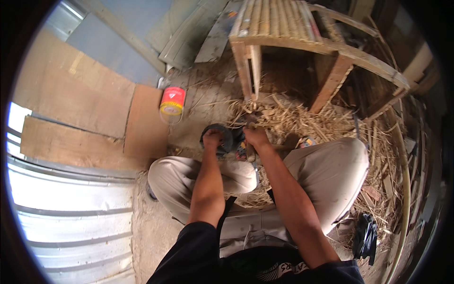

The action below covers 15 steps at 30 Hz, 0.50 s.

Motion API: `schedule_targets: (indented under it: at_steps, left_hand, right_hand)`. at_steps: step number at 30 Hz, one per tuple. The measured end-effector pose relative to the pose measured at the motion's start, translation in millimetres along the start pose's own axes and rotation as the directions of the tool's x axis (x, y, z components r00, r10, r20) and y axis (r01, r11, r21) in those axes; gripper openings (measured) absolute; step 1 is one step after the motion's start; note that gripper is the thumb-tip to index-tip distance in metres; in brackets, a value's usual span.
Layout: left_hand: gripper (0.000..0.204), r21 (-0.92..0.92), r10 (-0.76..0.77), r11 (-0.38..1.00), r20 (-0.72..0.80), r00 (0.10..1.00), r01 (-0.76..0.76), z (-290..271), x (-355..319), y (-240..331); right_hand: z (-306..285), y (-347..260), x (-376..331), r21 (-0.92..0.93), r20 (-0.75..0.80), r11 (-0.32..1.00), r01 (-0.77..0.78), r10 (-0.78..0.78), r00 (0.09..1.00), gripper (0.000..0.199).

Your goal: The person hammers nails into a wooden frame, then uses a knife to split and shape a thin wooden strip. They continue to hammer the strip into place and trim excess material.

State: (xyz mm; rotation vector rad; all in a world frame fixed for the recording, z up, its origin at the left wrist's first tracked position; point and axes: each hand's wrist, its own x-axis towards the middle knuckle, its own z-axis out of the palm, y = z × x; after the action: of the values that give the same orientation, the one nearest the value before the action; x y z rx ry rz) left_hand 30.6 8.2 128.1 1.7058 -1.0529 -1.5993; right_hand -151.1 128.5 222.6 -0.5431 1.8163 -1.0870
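We find the left hand (212,138) clamped on a dark round object (222,137) just before the cane-topped wooden frame (283,28), the right hand (256,136) gripping a tool handle (251,152), frame's binding unfinished.

Red-yellow can (172,102); beige trousers (326,165); pale straw (288,118).

- A red and yellow cylindrical tin (171,104) lies on the dirt floor (156,232).
- A slatted wooden bench frame (302,42) stands over scattered pale straw shavings (302,120).
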Motion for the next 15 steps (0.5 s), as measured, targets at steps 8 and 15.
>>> schedule_targets:
  at_steps: [8,15]
  left_hand:
    - [0.029,0.085,0.436,0.88,0.244,0.866,-0.467,75.4,-68.2,177.6]
    - [0.03,-0.167,0.69,0.67,0.498,0.524,-0.723,132.2,-155.6,302.0]
  right_hand:
    - [-93.5,-44.4,-33.3,0.158,-0.173,0.968,0.195,-0.168,0.97,0.032]
    - [-219.1,-112.9,-120.9,-0.009,-0.312,0.855,0.519,-0.496,0.811,0.027]
